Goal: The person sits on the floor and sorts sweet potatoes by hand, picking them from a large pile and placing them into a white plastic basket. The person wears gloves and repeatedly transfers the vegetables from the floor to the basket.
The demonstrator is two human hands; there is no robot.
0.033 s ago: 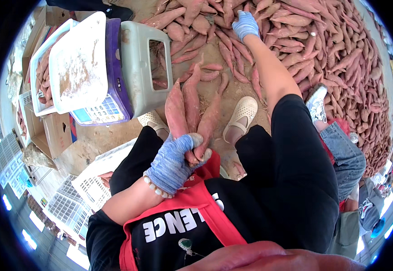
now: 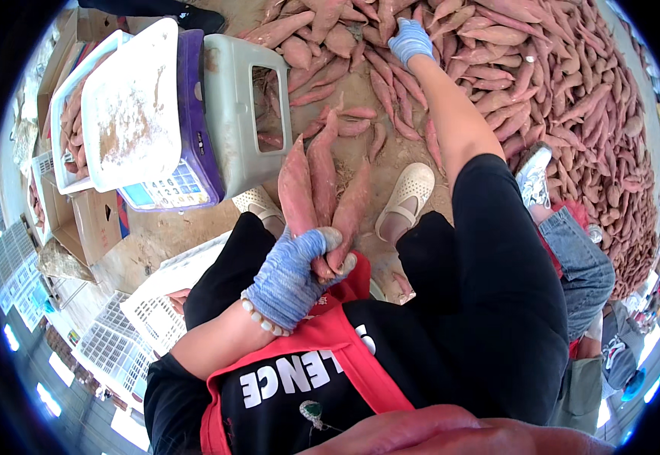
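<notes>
My left hand [image 2: 288,265], in a blue knitted glove, is closed around the lower ends of several long sweet potatoes. Among them are a left sweet potato [image 2: 295,186], a middle one [image 2: 322,163] and a right one [image 2: 351,208], their upper ends fanned outward above my lap. My right arm stretches far forward. At its end my gloved right hand [image 2: 411,41] touches the near edge of a large sweet potato pile [image 2: 573,91]; its fingertips are hidden among the roots, so its grip is unclear.
Left of my feet stand a grey plastic stool [image 2: 235,114] and a purple scale [image 2: 199,144] with a dirty white tray [image 2: 133,106]. Beyond is a white crate [image 2: 61,163] of sweet potatoes. White baskets [image 2: 155,303] lie at my left; another person's jeans-clad leg [image 2: 576,258] is at right.
My right hand has shifted very slightly forward at the pile. My left hand keeps its hold on the sweet potatoes.
</notes>
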